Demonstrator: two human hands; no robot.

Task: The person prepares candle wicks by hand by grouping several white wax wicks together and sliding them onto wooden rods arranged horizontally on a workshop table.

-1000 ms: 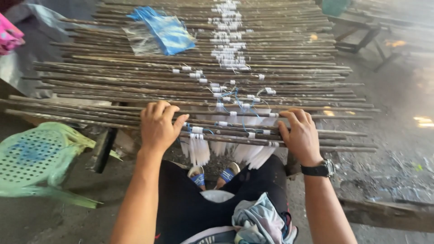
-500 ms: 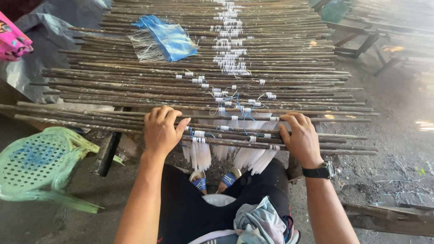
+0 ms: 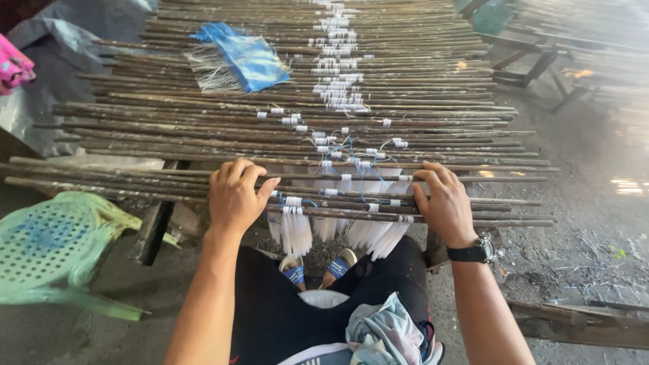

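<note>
Many long dark wooden sticks (image 3: pixel 169 135) lie side by side across a low frame in front of me. My left hand (image 3: pixel 235 196) rests palm down on the nearest sticks, fingers curled over them. My right hand (image 3: pixel 443 203), with a black watch on the wrist, grips the same nearest sticks to the right. Between my hands, bunches of white strands (image 3: pixel 297 226) hang from the front sticks, tied with white and blue thread. More white ties (image 3: pixel 338 67) run in a line up the middle of the sticks.
A blue plastic bag with white strands (image 3: pixel 243 57) lies on the sticks at the back left. A green plastic chair (image 3: pixel 47 243) stands at my left. A wooden beam (image 3: pixel 581 324) lies on the dirt floor at the right. My sandalled feet (image 3: pixel 318 267) show under the sticks.
Both hands stay on the nearest sticks. The view has shifted slightly; the hands and sticks sit a little lower-left than before.
</note>
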